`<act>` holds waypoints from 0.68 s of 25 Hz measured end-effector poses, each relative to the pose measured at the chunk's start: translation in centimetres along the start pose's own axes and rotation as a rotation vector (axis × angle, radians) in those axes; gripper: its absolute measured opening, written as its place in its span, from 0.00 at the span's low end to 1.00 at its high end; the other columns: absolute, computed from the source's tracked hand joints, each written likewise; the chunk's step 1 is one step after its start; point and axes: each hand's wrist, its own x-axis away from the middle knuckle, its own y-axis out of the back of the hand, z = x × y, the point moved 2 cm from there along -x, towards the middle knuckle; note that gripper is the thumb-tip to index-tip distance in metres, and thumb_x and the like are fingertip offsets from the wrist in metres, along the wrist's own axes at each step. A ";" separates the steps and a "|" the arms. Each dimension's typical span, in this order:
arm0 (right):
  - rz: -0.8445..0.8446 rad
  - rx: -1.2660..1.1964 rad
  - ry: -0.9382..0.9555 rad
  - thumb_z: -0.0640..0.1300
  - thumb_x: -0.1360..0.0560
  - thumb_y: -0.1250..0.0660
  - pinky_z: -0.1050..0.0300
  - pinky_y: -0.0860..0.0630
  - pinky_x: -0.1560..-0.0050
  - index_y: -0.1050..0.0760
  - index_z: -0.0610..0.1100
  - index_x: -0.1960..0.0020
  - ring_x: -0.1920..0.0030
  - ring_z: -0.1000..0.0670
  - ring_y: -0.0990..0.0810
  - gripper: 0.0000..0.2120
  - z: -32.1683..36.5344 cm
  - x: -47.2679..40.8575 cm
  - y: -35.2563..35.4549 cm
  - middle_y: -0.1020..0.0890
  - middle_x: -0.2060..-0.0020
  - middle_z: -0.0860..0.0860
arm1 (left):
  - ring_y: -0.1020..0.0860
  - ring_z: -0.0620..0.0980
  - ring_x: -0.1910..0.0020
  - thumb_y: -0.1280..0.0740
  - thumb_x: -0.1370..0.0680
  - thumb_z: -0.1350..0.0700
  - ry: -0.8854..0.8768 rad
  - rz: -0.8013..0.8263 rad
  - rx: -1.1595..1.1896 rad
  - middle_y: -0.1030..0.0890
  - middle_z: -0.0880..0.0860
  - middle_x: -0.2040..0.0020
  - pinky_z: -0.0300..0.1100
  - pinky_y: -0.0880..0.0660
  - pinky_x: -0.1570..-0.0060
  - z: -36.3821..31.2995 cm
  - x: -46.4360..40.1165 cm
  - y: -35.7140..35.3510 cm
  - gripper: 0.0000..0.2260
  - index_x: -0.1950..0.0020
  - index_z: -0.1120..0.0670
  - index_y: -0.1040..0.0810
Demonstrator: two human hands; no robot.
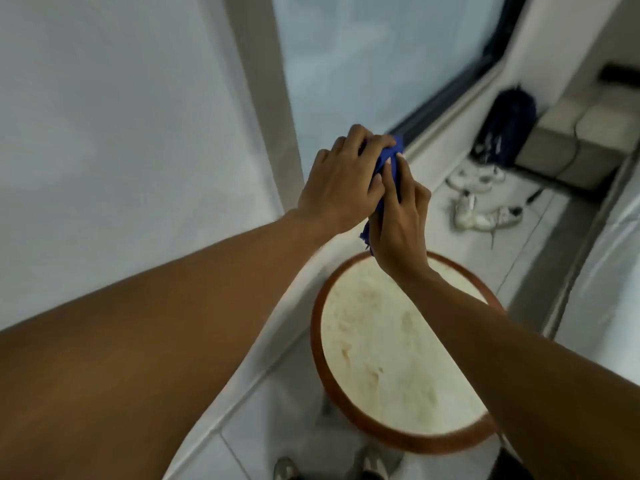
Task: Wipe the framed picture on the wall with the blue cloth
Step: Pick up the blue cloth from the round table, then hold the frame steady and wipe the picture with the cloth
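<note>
Head view, looking down past both forearms: the blue cloth (388, 168) is mostly hidden, bunched between the two hands, with only a strip showing between the fingers and a ragged end hanging out below the right hand's palm. The framed picture cannot be made out with certainty; a large pale panel with a dark edge (381, 64) stands above the cloth, but blur and glare leave it unclear whether that is a picture or a window.

The left hand (341, 183) comes in from the left of the cloth, palm down, fingers curled over the top of the bundle and gripping it. The right hand (398, 223) rises from below the cloth, fingers pressed against its side, thumb toward the left hand, also clasping it. Both arms are bare and stretched forward; the left upper arm fills the lower left corner and is cut off by the edge.

Below the cloth sits a round table (398, 358) with a cream top (stained in patches) and a reddish-brown rim; the right forearm crosses over it. To the right of the cloth, on the floor, lie white sneakers (481, 199) and a dark backpack (509, 129), both soft with blur.
</note>
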 end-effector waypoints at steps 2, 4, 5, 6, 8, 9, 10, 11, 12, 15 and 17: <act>-0.079 -0.055 0.129 0.45 0.18 0.47 0.52 0.38 0.32 0.40 0.39 0.24 0.37 0.43 0.36 0.23 5.6 -5.8 2.6 0.37 0.25 0.39 | 0.23 0.56 0.41 0.38 0.21 0.53 -0.017 -0.147 -0.179 0.25 0.55 0.33 0.50 0.30 0.40 0.1 -1.6 8.3 0.20 0.29 0.53 0.27; -0.112 -0.128 0.231 0.47 0.17 0.49 0.55 0.38 0.33 0.41 0.41 0.24 0.37 0.43 0.33 0.23 11.5 -10.4 4.4 0.38 0.24 0.41 | 0.26 0.55 0.33 0.37 0.22 0.52 -0.020 -0.247 -0.312 0.27 0.54 0.29 0.51 0.32 0.35 0.5 -2.0 16.1 0.22 0.27 0.52 0.29; -0.128 -0.170 0.292 0.47 0.17 0.48 0.56 0.38 0.34 0.42 0.41 0.23 0.38 0.43 0.32 0.24 14.6 -12.3 5.4 0.38 0.24 0.42 | 0.29 0.55 0.30 0.37 0.22 0.51 -0.029 -0.286 -0.375 0.29 0.54 0.26 0.51 0.34 0.32 0.8 -1.7 20.1 0.24 0.25 0.52 0.30; -0.157 -0.215 0.366 0.45 0.18 0.46 0.55 0.36 0.35 0.42 0.41 0.23 0.38 0.43 0.31 0.24 18.2 -14.5 6.5 0.38 0.24 0.42 | 0.31 0.55 0.27 0.38 0.21 0.49 -0.043 -0.315 -0.454 0.31 0.55 0.24 0.52 0.35 0.30 1.2 -1.5 24.6 0.26 0.24 0.51 0.32; -0.221 -0.281 0.469 0.41 0.21 0.40 0.54 0.33 0.38 0.40 0.39 0.24 0.40 0.42 0.31 0.26 24.2 -17.9 8.4 0.37 0.25 0.41 | 0.38 0.56 0.22 0.40 0.20 0.44 -0.029 -0.334 -0.593 0.38 0.55 0.19 0.54 0.39 0.26 2.2 -0.6 32.4 0.28 0.20 0.49 0.38; -0.247 -0.312 0.486 0.40 0.23 0.40 0.56 0.34 0.38 0.38 0.39 0.25 0.41 0.42 0.31 0.27 27.0 -19.2 9.3 0.36 0.25 0.41 | 0.40 0.56 0.20 0.41 0.20 0.41 -0.007 -0.362 -0.654 0.41 0.55 0.18 0.55 0.41 0.25 2.8 -0.1 36.0 0.30 0.19 0.49 0.40; -0.273 -0.339 0.481 0.40 0.23 0.41 0.57 0.36 0.38 0.38 0.39 0.25 0.42 0.42 0.31 0.26 29.7 -20.3 10.2 0.36 0.25 0.41 | 0.42 0.56 0.20 0.42 0.19 0.40 0.015 -0.407 -0.720 0.44 0.55 0.17 0.56 0.42 0.24 3.3 0.6 39.6 0.31 0.19 0.49 0.42; -0.294 -0.365 0.475 0.42 0.22 0.44 0.58 0.37 0.38 0.37 0.40 0.25 0.42 0.41 0.30 0.25 32.4 -21.5 11.2 0.35 0.25 0.41 | 0.44 0.57 0.19 0.43 0.19 0.39 0.036 -0.458 -0.790 0.45 0.55 0.17 0.56 0.44 0.24 3.7 1.3 43.1 0.31 0.19 0.49 0.43; -0.312 -0.388 0.471 0.43 0.21 0.46 0.57 0.36 0.38 0.37 0.40 0.26 0.43 0.40 0.28 0.24 34.6 -22.3 11.8 0.34 0.26 0.41 | 0.45 0.57 0.19 0.44 0.19 0.38 0.065 -0.495 -0.847 0.46 0.55 0.17 0.57 0.45 0.23 4.3 1.9 46.0 0.31 0.19 0.49 0.43; -0.374 -0.470 0.499 0.43 0.21 0.43 0.45 0.29 0.40 0.37 0.38 0.26 0.44 0.37 0.27 0.24 40.9 -24.6 13.4 0.31 0.28 0.39 | 0.49 0.57 0.18 0.48 0.20 0.35 0.165 -0.553 -1.007 0.50 0.56 0.17 0.57 0.48 0.23 6.7 3.7 53.2 0.33 0.18 0.49 0.47; -0.389 -0.494 0.496 0.39 0.22 0.36 0.41 0.27 0.41 0.37 0.39 0.26 0.41 0.36 0.28 0.26 43.9 -25.9 13.9 0.33 0.27 0.39 | 0.54 0.58 0.18 0.50 0.20 0.34 0.277 -0.515 -1.084 0.55 0.57 0.17 0.58 0.51 0.22 8.6 4.5 56.3 0.35 0.18 0.49 0.51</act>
